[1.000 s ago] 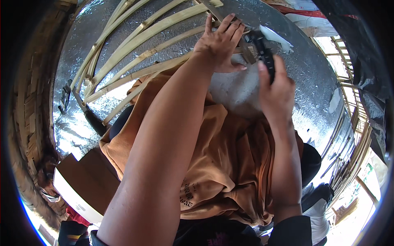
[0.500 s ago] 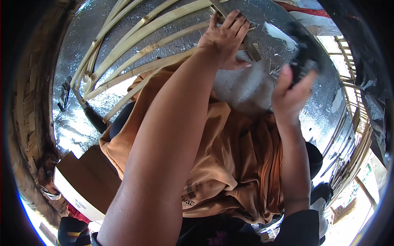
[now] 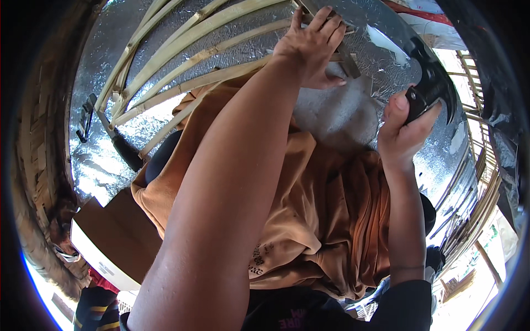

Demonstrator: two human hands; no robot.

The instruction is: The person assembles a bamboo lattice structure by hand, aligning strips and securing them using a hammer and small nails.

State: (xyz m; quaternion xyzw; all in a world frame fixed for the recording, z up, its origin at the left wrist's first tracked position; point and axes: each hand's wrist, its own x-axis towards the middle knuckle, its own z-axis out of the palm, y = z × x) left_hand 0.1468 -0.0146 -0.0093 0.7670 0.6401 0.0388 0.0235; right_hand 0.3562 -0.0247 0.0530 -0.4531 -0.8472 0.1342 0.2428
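My left hand lies with spread fingers across a short, dark wooden strip at the top centre. Under and beside that hand run the ends of long, pale bamboo slats, which fan out to the left. In my right hand is a black claw hammer, gripped close to its head and raised at the right, apart from the strip. Whether a nail sits under my left fingers is hidden.
A knife with a black handle lies at the left, near a small black metal piece. Brown cloth covers my lap. An open cardboard box stands at the lower left. Thin sticks are bundled at the right.
The hammer in my right hand has moved right and a little nearer, from a blur to a sharp outline. My left hand and the slats under it have shifted slightly right.
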